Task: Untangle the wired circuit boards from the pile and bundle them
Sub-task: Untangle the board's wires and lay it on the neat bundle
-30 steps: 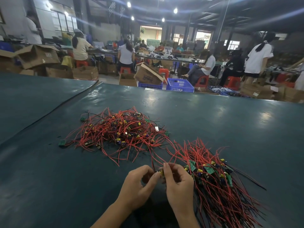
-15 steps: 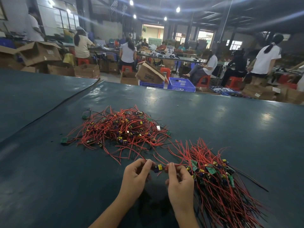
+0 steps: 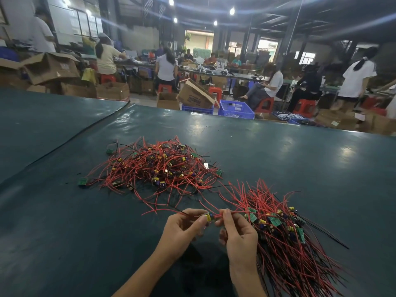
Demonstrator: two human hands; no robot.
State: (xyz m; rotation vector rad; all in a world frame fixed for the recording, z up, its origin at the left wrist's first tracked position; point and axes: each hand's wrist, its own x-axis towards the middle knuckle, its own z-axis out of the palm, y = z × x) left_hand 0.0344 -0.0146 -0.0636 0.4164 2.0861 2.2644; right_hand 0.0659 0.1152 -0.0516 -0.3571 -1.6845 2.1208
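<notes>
Both hands were up off the dark green worktop (image 3: 64, 232), close to the near edge, working one piece between them. The left hand (image 3: 182, 227) had its fingers (image 3: 200, 220) curled in and pinched on a small circuit board (image 3: 209, 217) with a yellow part on it. The right hand (image 3: 237, 234) was just beside it, thumb and forefinger clamped on that board's red wires (image 3: 233, 213) where they left the board. The hands were near each other but not touching, with the board in the gap between them.

Farther out and to the left lay the tangled pile (image 3: 156, 168), a heap of red leads, black leads and little yellow-topped boards. One loose green board (image 3: 82, 181) sat on the worktop at its left fringe. To the right, just beside the right hand, lay the bundle (image 3: 285, 239): boards gathered near its middle, and wires fanning away toward the near right corner. A few red leads trailed across the worktop between pile and bundle.

Beyond the far edge stood a blue crate (image 3: 235, 109) and a tipped cardboard box (image 3: 195, 96), with people seated at other tables.
</notes>
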